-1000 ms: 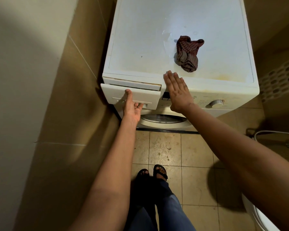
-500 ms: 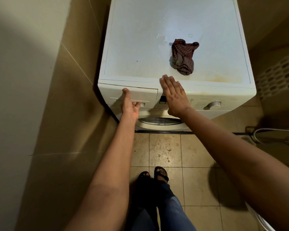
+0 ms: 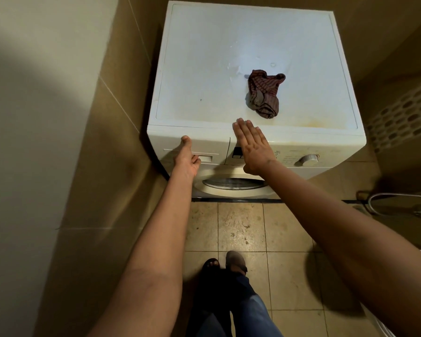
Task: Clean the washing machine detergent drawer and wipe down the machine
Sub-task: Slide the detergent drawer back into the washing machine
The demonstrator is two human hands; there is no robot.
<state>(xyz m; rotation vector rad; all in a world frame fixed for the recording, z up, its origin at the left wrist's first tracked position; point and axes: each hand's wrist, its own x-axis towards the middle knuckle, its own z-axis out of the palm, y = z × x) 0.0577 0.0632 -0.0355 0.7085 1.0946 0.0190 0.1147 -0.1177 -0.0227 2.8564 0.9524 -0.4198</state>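
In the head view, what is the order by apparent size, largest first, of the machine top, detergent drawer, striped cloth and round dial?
1. machine top
2. detergent drawer and striped cloth: they look about alike, so unranked
3. round dial

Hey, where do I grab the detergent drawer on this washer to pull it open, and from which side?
Grip the recessed handle low on the detergent drawer front. Come from the front and below, fingers hooked up into the slot: the drawer sits flush, so nothing else offers a grip. The left hand is there.
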